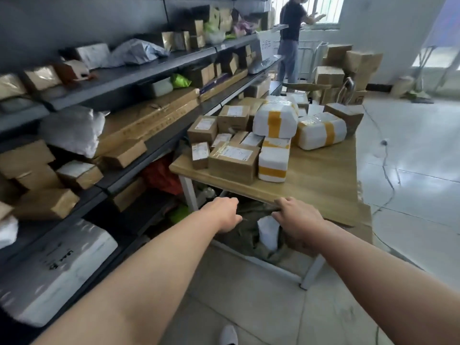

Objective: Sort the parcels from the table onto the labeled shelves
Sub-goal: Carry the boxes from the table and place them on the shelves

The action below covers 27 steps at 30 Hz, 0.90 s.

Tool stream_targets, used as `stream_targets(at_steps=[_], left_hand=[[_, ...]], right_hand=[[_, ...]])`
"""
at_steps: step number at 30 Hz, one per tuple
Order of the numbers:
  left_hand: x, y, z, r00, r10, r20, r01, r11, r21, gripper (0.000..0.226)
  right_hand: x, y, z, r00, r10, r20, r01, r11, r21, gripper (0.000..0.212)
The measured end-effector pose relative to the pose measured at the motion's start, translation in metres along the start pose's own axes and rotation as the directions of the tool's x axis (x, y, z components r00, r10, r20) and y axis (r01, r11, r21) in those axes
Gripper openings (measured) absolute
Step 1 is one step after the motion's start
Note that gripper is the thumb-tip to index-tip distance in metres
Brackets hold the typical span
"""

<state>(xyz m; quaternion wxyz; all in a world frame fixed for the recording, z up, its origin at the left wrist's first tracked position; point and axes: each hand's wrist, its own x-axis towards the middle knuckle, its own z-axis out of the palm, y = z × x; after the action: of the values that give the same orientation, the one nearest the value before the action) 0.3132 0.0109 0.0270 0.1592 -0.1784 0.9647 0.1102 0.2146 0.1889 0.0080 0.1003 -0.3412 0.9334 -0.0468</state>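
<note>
Parcels (234, 158), heaped on the table (318, 175) from twelve to one o'clock, crowded toward its far end and the shelf side. Found, at nine o'clock, the shelves (129, 78) running off toward eleven, already carrying brown cartons and soft grey bags. Noted a long flat carton (149, 118) laid lengthwise along one board, probably for want of depth to take it any other way. Could not read the shelf labels through the blur. Saw the left hand (227, 215) at six o'clock, just below and in front of the table's near edge, back to the camera and fingers curled out of sight; could not tell whether gripping anything. Saw the right hand (298, 220) just beside it toward five o'clock, fingers over the near edge and thumb beneath, gripping the table, seemingly for support while leaning in rather than for lifting. Made out, between the two hands and under the table, a white bag (268, 232) on dark cloth. Found the cardboard boxes mostly label-up, presumably for reading before sorting, with white foam bundles (275, 118) banded in yellow tape stacked on and beside them. Judged plenty left to sort, with no parcel visibly in hand. Saw, far back at one o'clock, another person (291, 33) standing by a window, near more stacked cartons (348, 68).
</note>
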Motion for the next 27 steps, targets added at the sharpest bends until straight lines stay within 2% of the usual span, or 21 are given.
stream_targets(at_steps=[5,9,13,16,19,23,27], left_hand=[[0.089,-0.008,-0.029,0.996,0.077,0.035,-0.076,0.997,-0.034,0.047],[0.147,-0.014,-0.05,0.992,0.117,0.055,-0.113,0.991,-0.07,0.044],[0.188,-0.016,-0.053,0.993,0.109,0.05,-0.105,0.991,-0.083,0.048],[0.213,-0.019,-0.052,0.993,0.112,-0.023,-0.113,0.992,-0.049,0.052],[0.233,-0.029,-0.051,0.994,0.057,-0.098,-0.062,0.997,-0.048,0.052],[0.254,-0.053,-0.052,0.991,-0.075,-0.109,0.069,0.996,-0.059,0.05],[0.265,-0.079,-0.047,0.964,-0.218,-0.152,0.202,0.973,-0.114,0.061]], right_hand=[[0.073,0.012,-0.015,0.99,0.128,0.051,-0.13,0.991,0.033,0.049],[0.118,0.022,-0.021,0.979,0.2,0.035,-0.202,0.977,0.063,0.048],[0.15,0.033,-0.02,0.977,0.204,0.054,-0.208,0.975,0.078,0.05],[0.177,0.039,-0.021,0.981,0.19,0.041,-0.193,0.978,0.084,0.048],[0.205,0.04,-0.021,0.992,0.121,0.03,-0.124,0.986,0.108,0.046],[0.246,0.041,-0.025,1.0,-0.001,0.03,-0.003,0.992,0.129,0.047],[0.285,0.03,-0.025,0.999,-0.037,0.018,0.034,0.992,0.124,0.047]])
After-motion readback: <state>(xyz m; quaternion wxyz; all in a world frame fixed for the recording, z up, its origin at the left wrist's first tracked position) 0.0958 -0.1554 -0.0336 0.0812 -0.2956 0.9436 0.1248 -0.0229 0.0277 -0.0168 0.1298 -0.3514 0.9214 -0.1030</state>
